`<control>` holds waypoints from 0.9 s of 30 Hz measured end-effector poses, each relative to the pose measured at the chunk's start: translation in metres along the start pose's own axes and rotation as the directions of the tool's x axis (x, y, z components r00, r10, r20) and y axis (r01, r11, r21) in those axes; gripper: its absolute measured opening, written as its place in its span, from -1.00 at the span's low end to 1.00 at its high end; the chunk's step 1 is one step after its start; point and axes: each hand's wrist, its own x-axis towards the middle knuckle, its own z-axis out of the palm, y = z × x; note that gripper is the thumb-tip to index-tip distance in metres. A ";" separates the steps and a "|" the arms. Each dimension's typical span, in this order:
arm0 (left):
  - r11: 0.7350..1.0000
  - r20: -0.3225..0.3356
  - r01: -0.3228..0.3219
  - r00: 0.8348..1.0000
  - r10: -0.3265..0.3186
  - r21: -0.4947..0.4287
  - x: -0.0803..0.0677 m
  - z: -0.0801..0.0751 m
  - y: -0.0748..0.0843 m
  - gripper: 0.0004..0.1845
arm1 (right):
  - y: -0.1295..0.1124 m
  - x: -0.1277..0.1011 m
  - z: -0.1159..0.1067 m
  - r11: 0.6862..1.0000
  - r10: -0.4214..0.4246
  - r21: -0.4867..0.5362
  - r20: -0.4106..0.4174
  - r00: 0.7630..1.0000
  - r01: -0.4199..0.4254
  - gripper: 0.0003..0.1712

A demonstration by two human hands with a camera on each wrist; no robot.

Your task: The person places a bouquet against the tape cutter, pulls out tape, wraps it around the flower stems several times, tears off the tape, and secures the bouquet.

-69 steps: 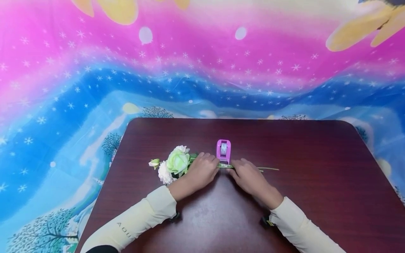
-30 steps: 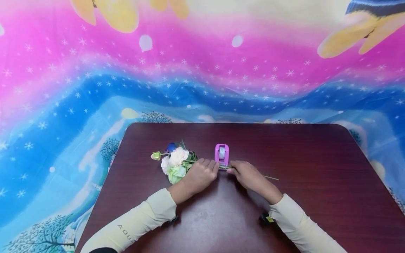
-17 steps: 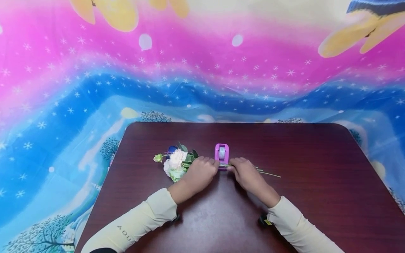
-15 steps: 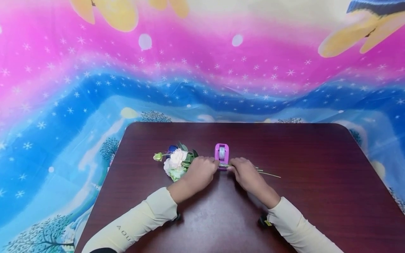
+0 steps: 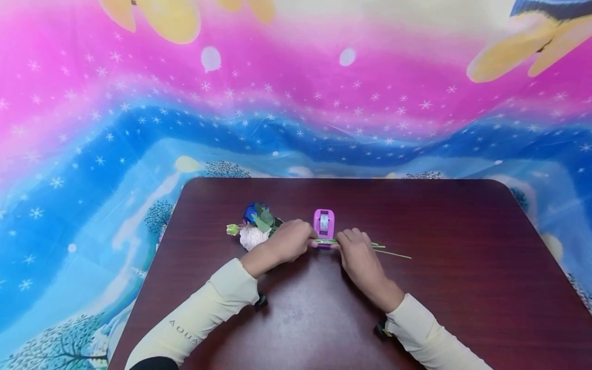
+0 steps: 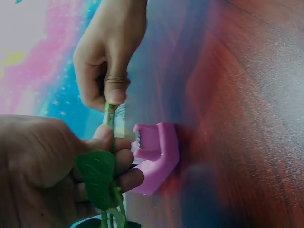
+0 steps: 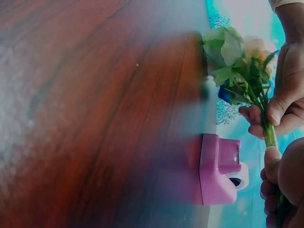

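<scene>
Flower stems (image 5: 326, 241) pinched between fingers of left hand (image 5: 289, 242) and right hand (image 5: 356, 252), before tape dispenser (image 5: 324, 223)

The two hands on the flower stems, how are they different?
The left hand grips the flower stems next to the blooms; the right hand pinches them toward the bare cut ends. The left hand wraps all its fingers round the bunch; the right hand uses mostly its thumb and fingertips. The left hand sits left of the pink tape dispenser, the right hand to its right. Both hold the same stems just in front of the dispenser.
</scene>
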 end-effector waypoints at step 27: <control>0.758 -0.459 -0.058 0.765 0.451 0.649 -0.015 0.046 -0.009 -0.88 | 0.012 0.025 -0.016 0.945 0.105 0.211 0.530 0.842 -0.251 -0.78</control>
